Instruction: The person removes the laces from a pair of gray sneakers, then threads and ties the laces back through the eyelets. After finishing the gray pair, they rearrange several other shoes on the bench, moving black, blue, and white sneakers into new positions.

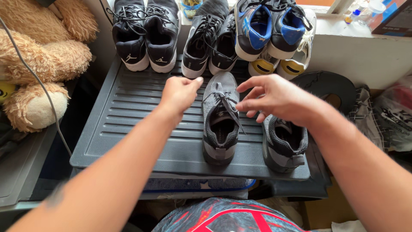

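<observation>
Red-and-dark patterned cloth (227, 217) fills the near edge, and both bare forearms reach out over it. On the ribbed grey tray (128, 124) lie two grey knit shoes: one (220, 118) at the middle, toe pointing far, its laces loose, and a second (283, 144) to its right, partly hidden under the right wrist. The left hand (179, 92) is loosely clenched just left of the middle shoe's toe, grasping nothing visible. The right hand (274, 98) pinches a lace end above that shoe's tongue. Along the far edge stand three pairs: two black (145, 36), two black-and-white (210, 43), two blue-and-black (270, 30) stacked on yellow-soled ones. One plush bear (38, 60) sits far left.
</observation>
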